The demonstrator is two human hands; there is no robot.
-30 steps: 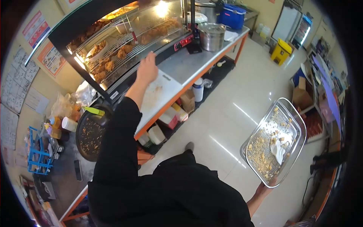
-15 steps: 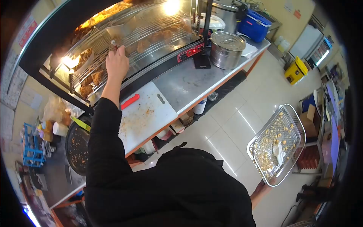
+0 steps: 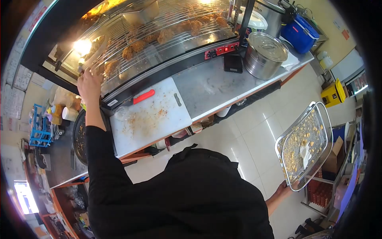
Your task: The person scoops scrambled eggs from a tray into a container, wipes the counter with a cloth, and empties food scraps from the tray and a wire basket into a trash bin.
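My left hand [image 3: 90, 83] reaches to the lower left corner of a glass-sided food warmer [image 3: 159, 67], its fingers closed. What they hold, if anything, I cannot make out. Close to that hand, fried chicken pieces [image 3: 111, 67] lie on the warmer's wire rack [image 3: 175, 40], with more along the back. Out to the right, my right hand [image 3: 283, 190] grips the near end of a metal mesh tray [image 3: 283, 163]. Golden crumbs are scattered in the tray, along with a crumpled white piece [image 3: 305, 155].
Below the warmer lies a crumb-strewn white cutting board [image 3: 175, 119] with a red-handled knife [image 3: 144, 96]. A lidded steel pot [image 3: 264, 59] and a blue cooler [image 3: 300, 34] stand farther right. A dark round pan [image 3: 80, 137] sits at left. Shelves [image 3: 338, 171] line the right side.
My left hand has moved left and down, from over the rack to the warmer's left corner. My right hand still holds the mesh tray. The camera view has shifted.
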